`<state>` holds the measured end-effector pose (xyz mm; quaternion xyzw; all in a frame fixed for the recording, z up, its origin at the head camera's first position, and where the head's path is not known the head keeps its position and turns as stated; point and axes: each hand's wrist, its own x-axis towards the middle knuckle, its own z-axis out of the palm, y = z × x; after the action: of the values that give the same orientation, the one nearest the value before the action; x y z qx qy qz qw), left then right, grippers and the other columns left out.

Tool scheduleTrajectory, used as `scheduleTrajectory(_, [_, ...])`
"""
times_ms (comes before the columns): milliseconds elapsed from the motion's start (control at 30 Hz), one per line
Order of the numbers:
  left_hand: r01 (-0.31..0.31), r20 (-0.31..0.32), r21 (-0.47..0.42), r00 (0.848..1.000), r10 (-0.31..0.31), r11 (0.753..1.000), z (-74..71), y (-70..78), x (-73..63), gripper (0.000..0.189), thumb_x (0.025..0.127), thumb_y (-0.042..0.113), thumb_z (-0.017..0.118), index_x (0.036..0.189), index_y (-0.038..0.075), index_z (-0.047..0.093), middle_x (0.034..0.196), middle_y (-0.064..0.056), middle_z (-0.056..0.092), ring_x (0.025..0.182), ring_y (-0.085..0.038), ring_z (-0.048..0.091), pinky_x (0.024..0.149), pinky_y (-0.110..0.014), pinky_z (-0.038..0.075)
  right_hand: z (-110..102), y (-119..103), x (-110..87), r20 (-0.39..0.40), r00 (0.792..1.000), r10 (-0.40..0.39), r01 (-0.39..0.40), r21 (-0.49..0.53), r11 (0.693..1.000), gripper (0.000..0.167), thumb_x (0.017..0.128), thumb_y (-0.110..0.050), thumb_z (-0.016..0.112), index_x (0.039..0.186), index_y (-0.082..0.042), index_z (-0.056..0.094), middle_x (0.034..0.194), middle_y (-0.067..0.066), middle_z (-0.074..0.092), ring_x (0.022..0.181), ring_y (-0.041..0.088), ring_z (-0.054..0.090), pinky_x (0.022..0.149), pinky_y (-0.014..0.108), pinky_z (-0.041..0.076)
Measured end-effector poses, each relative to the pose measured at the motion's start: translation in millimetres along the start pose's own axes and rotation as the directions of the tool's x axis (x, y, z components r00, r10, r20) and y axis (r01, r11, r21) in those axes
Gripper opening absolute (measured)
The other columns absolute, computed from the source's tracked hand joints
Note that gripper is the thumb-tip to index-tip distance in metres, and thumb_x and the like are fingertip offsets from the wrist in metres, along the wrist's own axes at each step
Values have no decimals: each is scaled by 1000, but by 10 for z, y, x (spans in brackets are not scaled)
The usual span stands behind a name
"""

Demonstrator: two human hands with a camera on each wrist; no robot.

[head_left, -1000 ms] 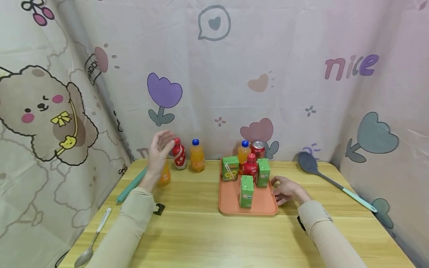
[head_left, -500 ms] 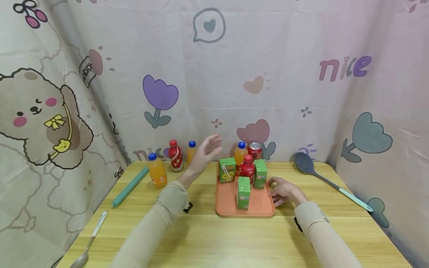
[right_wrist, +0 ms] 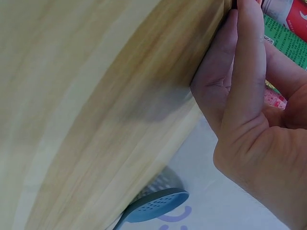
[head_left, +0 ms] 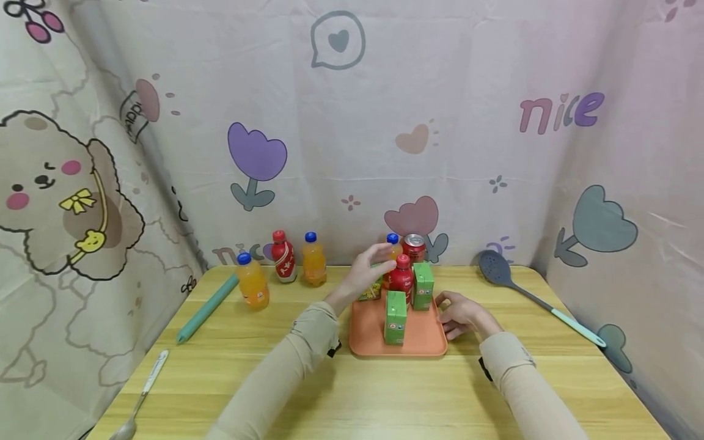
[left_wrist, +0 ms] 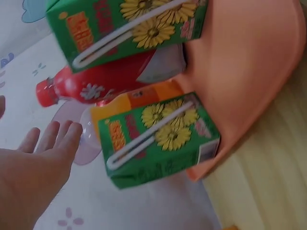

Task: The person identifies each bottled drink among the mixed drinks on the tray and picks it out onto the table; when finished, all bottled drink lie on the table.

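Observation:
My left hand hovers at the back left of the salmon tray, fingers extended, holding nothing. A juice box stands partly hidden behind it; in the left wrist view the fingers are apart from a green juice box. An orange soda bottle, a red-capped bottle, a red can and juice boxes also stand on the tray. My right hand rests against the tray's right edge, fingers loosely bent, and a gap shows between thumb and fingers in its wrist view.
Left of the tray stand two orange soda bottles and a red bottle. A green stick-shaped thing and a spoon lie farther left. A skimmer lies at the right. Curtains enclose the table.
My left hand has moved right, from beside the bottles on the left to above the tray's back left. The right hand stays at the tray's edge. The head view has shifted slightly.

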<state>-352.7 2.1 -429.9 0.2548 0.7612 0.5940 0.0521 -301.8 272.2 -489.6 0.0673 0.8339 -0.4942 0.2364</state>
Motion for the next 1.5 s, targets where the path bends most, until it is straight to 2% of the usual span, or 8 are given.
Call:
scheduleTrajectory(233, [76,-8,25,997,-76,997,157,-68,48,59,103,24,67,154,3,48,156,-19,55,146,-39,51,124,-56,41,-7,-11,-6,1,1000,3,-3,13,1000,44,102,1,59,143,-4,42,78,10,68,63,14,66,58,30,62])
scheduleTrajectory(500, [120,3,92,993,-120,989,260,-105,69,54,101,18,70,150,5,53,154,-18,58,148,-38,51,125,-53,41,-5,3,-19,-1,1000,-5,5,13,1000,45,101,1,60,143,-3,42,77,10,68,63,15,67,57,30,62])
scheduleTrajectory(733, [223,8,125,974,-226,967,325,-117,93,61,100,23,73,155,12,49,155,-12,58,143,-33,55,120,-51,48,-1,1,-8,-5,1000,-11,11,16,1000,45,101,2,60,142,-2,42,78,10,67,63,15,67,58,31,62])
scheduleTrajectory(967, [258,-33,202,966,-257,945,386,-102,90,65,96,20,77,154,12,50,147,-12,63,134,-31,60,117,-51,51,4,2,-10,-4,1000,-8,8,12,1000,43,102,2,59,142,-3,43,78,10,67,63,15,66,58,30,62])
scheduleTrajectory(1233, [304,-93,229,953,-290,925,462,-48,115,64,93,13,78,151,12,51,145,-12,64,131,-31,62,113,-50,53,-4,-5,-4,-7,1000,-12,12,11,1000,44,102,2,59,143,-2,42,78,10,67,63,15,67,58,30,62])
scheduleTrajectory(1333, [302,-114,236,953,-282,924,474,-32,111,62,93,13,79,148,11,53,143,-12,65,129,-31,63,112,-50,54,-10,-9,-7,-6,1000,-18,18,10,1000,45,102,2,58,143,-2,42,78,10,68,64,15,67,58,31,62])
scheduleTrajectory(1500, [260,-140,274,963,-229,926,498,-62,73,57,91,15,82,142,11,57,137,-10,68,121,-27,67,107,-46,58,-10,7,-16,1,1000,-20,20,4,1000,44,102,2,57,143,-1,42,85,14,71,68,17,69,59,32,63])
